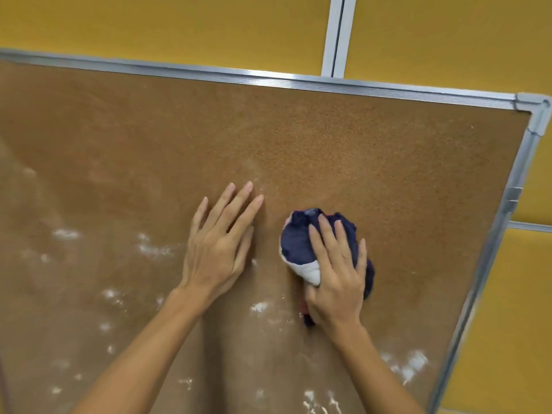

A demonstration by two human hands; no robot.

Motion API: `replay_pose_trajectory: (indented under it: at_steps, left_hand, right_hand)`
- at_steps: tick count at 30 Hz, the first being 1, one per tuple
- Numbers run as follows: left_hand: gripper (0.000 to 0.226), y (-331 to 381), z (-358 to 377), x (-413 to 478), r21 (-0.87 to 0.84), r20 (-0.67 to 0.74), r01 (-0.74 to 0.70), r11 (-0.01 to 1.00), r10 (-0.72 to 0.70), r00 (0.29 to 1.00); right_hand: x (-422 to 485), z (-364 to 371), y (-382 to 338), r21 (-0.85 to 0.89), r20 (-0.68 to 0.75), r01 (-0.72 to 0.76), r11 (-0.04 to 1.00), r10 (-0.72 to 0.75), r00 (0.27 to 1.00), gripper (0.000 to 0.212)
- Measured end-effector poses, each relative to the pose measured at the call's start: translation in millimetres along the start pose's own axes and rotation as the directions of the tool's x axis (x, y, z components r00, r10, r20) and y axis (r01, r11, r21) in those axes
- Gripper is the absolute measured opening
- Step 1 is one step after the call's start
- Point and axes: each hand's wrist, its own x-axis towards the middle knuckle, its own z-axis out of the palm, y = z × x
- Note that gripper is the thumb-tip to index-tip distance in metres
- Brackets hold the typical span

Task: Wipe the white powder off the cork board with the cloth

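The cork board (373, 150) in a silver frame fills most of the view. White powder (153, 249) lies in scattered patches over its lower half and left side, with more white powder near the lower right. My right hand (337, 276) presses a bunched dark blue and white cloth (298, 243) against the board, the fingers laid over it and the thumb tucked at its lower edge. My left hand (221, 243) rests flat on the cork just left of the cloth, fingers straight. The upper right part of the board looks free of powder.
Yellow wall panels (179, 22) surround the board, split by a grey vertical strip (339, 34). The board's metal frame (493, 279) runs down the right side, with a plastic corner piece (534, 112) at top right.
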Motion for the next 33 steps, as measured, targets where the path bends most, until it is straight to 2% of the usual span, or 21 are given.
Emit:
replay_pose_trajectory:
  at_steps: [2,4,5,6,8,9,10,12,14,17,18,19,21,22,24,25,27,29,31,32,33]
  left_hand:
    - [0.051,-27.2,-10.3,4.8,-0.006,-0.070,0.059,0.998,-0.059,0.996]
    - [0.052,-55.6,-16.5,10.2,-0.001,-0.099,0.095,0.995,-0.094,0.991]
    - [0.052,-69.7,-17.7,14.2,0.006,-0.110,0.102,0.995,-0.101,0.989]
    - [0.051,-83.9,-18.6,18.2,0.015,-0.124,0.110,0.994,-0.107,0.986]
    - [0.051,-114.3,-20.4,27.0,0.038,-0.172,0.124,0.992,-0.116,0.978]
    - [0.053,-128.4,-21.1,30.3,0.048,-0.194,0.125,0.991,-0.113,0.974]
    - [0.056,-140.5,-20.8,32.5,0.059,-0.208,0.115,0.992,-0.100,0.973]
    - [0.061,-153.2,-17.8,31.3,0.063,-0.208,0.084,0.994,-0.069,0.976]
    - [0.061,-155.4,-14.8,30.0,0.053,-0.216,0.074,0.996,-0.061,0.975]
    - [0.060,-155.7,-13.0,29.1,0.036,-0.226,0.072,0.997,-0.062,0.972]
    - [0.058,-156.0,-13.2,28.5,0.028,-0.228,0.072,0.997,-0.064,0.972]
    - [0.057,-156.1,-12.7,28.4,0.024,-0.233,0.070,0.997,-0.063,0.970]
    - [0.054,-155.2,-12.4,27.9,0.033,-0.255,0.062,0.997,-0.052,0.966]
    - [0.053,-155.2,-12.2,27.8,0.039,-0.267,0.058,0.998,-0.046,0.963]
    - [0.053,-155.5,-12.5,27.9,0.023,-0.268,0.056,0.998,-0.048,0.962]
    - [0.053,-155.6,-13.1,27.9,0.013,-0.261,0.059,0.998,-0.053,0.964]
    - [0.053,-154.7,-14.6,28.0,0.001,-0.259,0.060,0.998,-0.058,0.964]
    - [0.053,-153.0,-14.1,29.5,0.003,-0.265,0.068,0.998,-0.065,0.962]
    - [0.052,-151.9,-13.8,30.1,0.012,-0.267,0.074,0.997,-0.068,0.961]
    - [0.052,-151.7,-14.0,29.5,0.017,-0.266,0.072,0.997,-0.064,0.962]
    - [0.052,-151.8,-14.5,29.6,0.024,-0.266,0.064,0.998,-0.055,0.962]
  right_hand:
    - [33.6,0.3,-6.4,-0.009,-0.133,-0.215,0.977,0.212,0.968,0.053]
    - [75.0,12.8,-41.1,0.016,-0.231,-0.419,0.908,0.411,0.882,0.058]
    - [89.7,22.4,-64.7,0.009,-0.227,-0.414,0.910,0.405,0.886,0.061]
    - [95.4,32.6,-87.4,-0.005,-0.182,-0.316,0.949,0.309,0.933,0.063]
    - [78.7,51.2,-116.9,-0.016,-0.012,0.016,1.000,-0.017,1.000,0.063]
    - [60.1,54.9,-118.7,-0.019,0.065,0.146,0.989,-0.144,0.987,0.064]
    - [40.5,54.3,-112.5,-0.037,0.110,0.197,0.980,-0.192,0.975,0.068]
    - [11.0,41.8,-89.1,-0.105,0.100,0.107,0.989,-0.097,0.990,0.073]
    - [14.0,28.6,-69.0,-0.147,-0.021,-0.093,0.985,0.091,0.996,0.066]
    - [67.3,35.1,-81.5,-0.064,-0.208,-0.354,0.933,0.335,0.919,0.061]
    - [83.6,44.4,-100.9,-0.030,-0.231,-0.368,0.929,0.352,0.907,0.060]
    - [91.3,55.4,-122.8,-0.015,-0.213,-0.321,0.947,0.310,0.927,0.060]
    - [70.8,74.7,-159.3,-0.030,-0.067,-0.097,0.995,0.095,0.993,0.060]
    - [44.7,80.6,-167.3,-0.050,0.036,0.035,0.998,-0.034,0.999,0.059]
    - [-10.2,75.9,-152.5,-0.093,0.183,0.206,0.974,-0.187,0.965,0.066]
    - [-25.5,67.3,-134.8,-0.108,0.205,0.225,0.968,-0.199,0.958,0.075]
    - [-25.6,52.0,-101.9,-0.167,0.148,0.144,0.975,-0.119,0.982,0.084]
    - [12.2,45.2,-89.7,-0.169,-0.028,-0.102,0.980,0.099,0.995,0.073]
    - [56.2,54.5,-110.4,-0.079,-0.161,-0.315,0.946,0.300,0.940,0.062]
    - [65.5,62.4,-128.0,-0.043,-0.158,-0.294,0.955,0.284,0.946,0.058]
    - [62.1,70.8,-144.6,-0.030,-0.113,-0.189,0.981,0.185,0.976,0.056]
